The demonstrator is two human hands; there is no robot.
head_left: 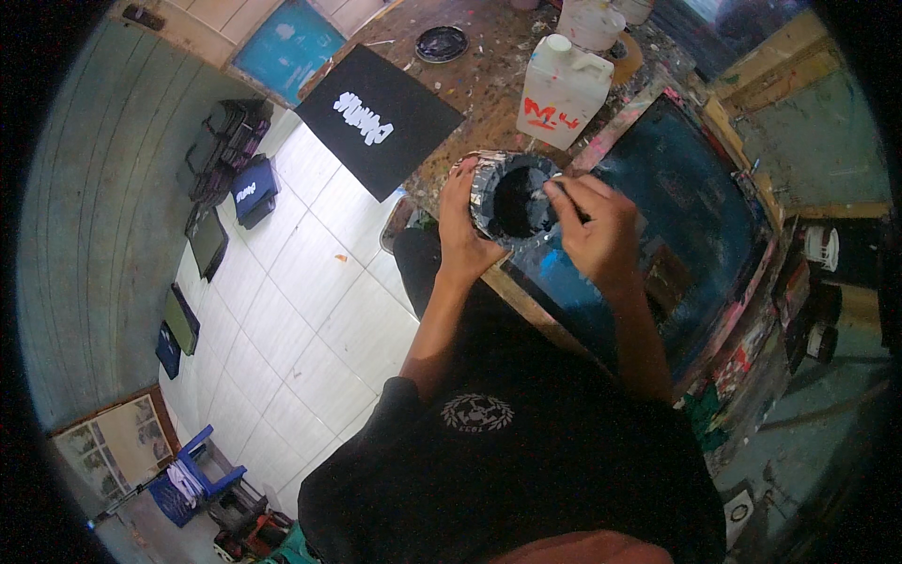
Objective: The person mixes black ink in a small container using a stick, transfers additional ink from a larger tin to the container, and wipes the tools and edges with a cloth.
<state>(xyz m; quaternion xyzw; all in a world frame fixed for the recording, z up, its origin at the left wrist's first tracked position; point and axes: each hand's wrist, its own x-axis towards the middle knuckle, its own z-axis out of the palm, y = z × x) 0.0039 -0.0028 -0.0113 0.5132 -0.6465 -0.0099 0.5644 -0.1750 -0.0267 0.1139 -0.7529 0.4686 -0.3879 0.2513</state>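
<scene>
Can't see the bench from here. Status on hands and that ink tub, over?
Left hand grips the side of the round foil-wrapped tub of black ink. Right hand at its rim, fingers pinched. White plastic jug stands just behind.

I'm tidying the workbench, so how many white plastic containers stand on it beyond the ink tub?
2: a white jug with red marks behind the ink tub, and a white tub at the bench's far edge. More may be cut off.

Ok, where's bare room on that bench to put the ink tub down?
The likeliest free patch is the paint-spattered benchtop between the black printed sheet and the white jug. The far edge is crowded: a black lid, a white tub. The screen frame fills the right. The left hand grips the ink tub; the right hand pinches its rim.
</scene>
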